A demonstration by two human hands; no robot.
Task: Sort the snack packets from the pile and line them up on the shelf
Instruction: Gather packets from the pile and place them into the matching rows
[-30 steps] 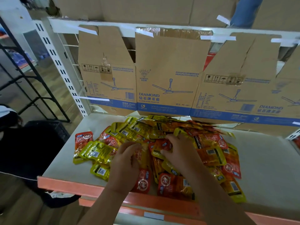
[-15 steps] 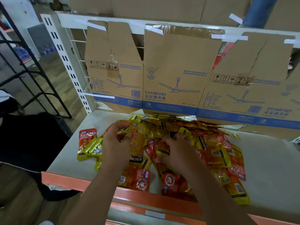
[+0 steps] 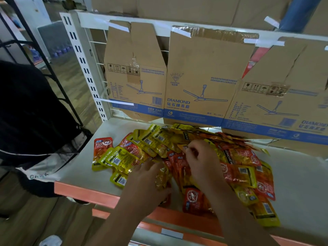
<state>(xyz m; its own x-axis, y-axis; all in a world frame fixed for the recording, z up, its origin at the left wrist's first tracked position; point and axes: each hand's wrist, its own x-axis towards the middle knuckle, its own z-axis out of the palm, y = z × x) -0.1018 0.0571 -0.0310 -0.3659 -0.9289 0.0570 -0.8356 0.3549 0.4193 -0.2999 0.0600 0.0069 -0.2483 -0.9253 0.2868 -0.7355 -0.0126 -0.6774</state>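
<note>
The left hand (image 3: 150, 178) lies flat, fingers loose, on the pile of red and yellow foil snack packets (image 3: 236, 173) on the white shelf (image 3: 301, 183). The right hand (image 3: 200, 162) pinches one orange packet (image 3: 182, 147); the brown cardboard (image 3: 204, 71) behind reads "DIAMOND"

The light is soft and rather dim, coming mostly from above, and it gives no hard shadows. The white shelf (image 3: 301, 183) looks greyish, with only faint, soft-edged shade beside the snack packets (image 3: 124, 157). Their glossy foil gives small bright reflections. The cardboard panels (image 3: 204, 77) at the back are evenly lit, and the tape on them shines a little. The dark clothing (image 3: 26, 112) at the left is almost pure black, without detail. The wide lens bends straight lines, so the shelf upright (image 3: 83, 68) leans and curves. The fingers of the right hand (image 3: 200, 162) are slightly smeared. Print at the far right is soft and unreadable.
</note>
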